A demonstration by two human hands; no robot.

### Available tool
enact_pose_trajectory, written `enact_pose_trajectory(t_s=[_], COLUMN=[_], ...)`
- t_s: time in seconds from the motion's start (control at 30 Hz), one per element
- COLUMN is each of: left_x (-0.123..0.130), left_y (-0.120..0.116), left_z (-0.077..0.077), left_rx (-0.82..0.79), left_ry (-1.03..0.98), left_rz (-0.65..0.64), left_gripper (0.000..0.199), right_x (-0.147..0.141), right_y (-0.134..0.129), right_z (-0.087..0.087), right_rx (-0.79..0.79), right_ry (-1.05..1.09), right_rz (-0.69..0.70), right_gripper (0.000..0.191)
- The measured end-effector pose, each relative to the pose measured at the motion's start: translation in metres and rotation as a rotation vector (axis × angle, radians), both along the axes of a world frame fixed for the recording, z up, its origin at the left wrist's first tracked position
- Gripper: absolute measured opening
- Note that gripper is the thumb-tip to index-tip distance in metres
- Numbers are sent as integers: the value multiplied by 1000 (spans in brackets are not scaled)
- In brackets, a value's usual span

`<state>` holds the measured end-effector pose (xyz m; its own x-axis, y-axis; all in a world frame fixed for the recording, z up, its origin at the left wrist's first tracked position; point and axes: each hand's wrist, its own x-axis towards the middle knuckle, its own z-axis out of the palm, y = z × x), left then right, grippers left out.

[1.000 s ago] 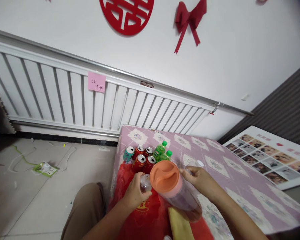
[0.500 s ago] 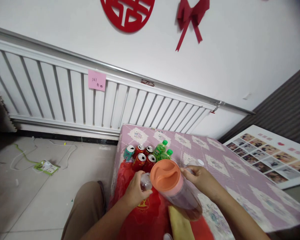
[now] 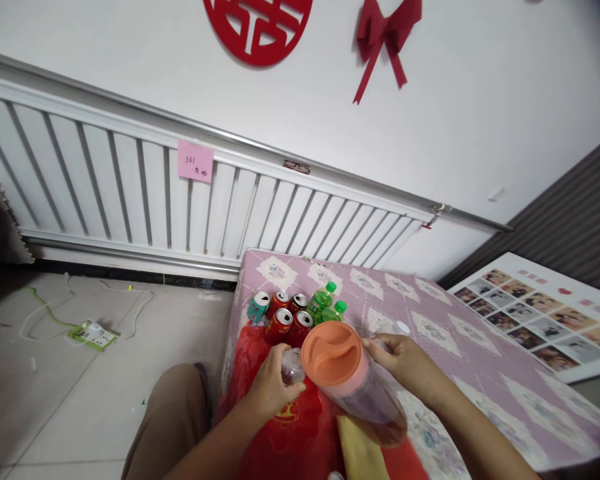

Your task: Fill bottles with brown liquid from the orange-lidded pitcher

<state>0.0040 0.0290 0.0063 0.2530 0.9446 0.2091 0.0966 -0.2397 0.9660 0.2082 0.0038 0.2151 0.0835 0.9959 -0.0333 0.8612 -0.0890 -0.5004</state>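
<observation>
My left hand [image 3: 271,387] is closed around a small clear cup [image 3: 293,365], beside the orange lid of a large pitcher [image 3: 375,400]. The pitcher is tilted, its lid towards the cup, with dark liquid low inside. My right hand [image 3: 395,357] grips the pitcher on its right side, where the handle is mostly hidden by the fingers. Just beyond stand several drink cans [image 3: 280,322], red and one teal, and two green-capped bottles [image 3: 323,300]. Under the cup lies a red plastic sheet [image 3: 300,437].
A yellow cloth-like item [image 3: 360,450] lies below the pitcher. Behind the patterned bed surface [image 3: 395,287] runs a white radiator [image 3: 230,207]. A photo board [image 3: 535,313] leans at the right. Another clear bottle [image 3: 400,328] lies behind my right hand. Cables lie on the floor at left.
The pitcher and both hands sit very slightly lower in the view, along with a small shift of the whole scene. The grips look the same.
</observation>
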Motion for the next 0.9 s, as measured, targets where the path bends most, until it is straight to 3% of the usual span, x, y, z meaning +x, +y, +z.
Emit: enact_pose_trajectory(t_s=[0.9], left_x=[3], left_y=[3], left_z=[-10], left_rx=[20], left_ry=[-8], left_rz=[5], left_gripper=[72], right_x=[3], right_y=[0], right_z=[-1], right_rx=[13], right_ry=[15], right_rz=[9], right_gripper=[37])
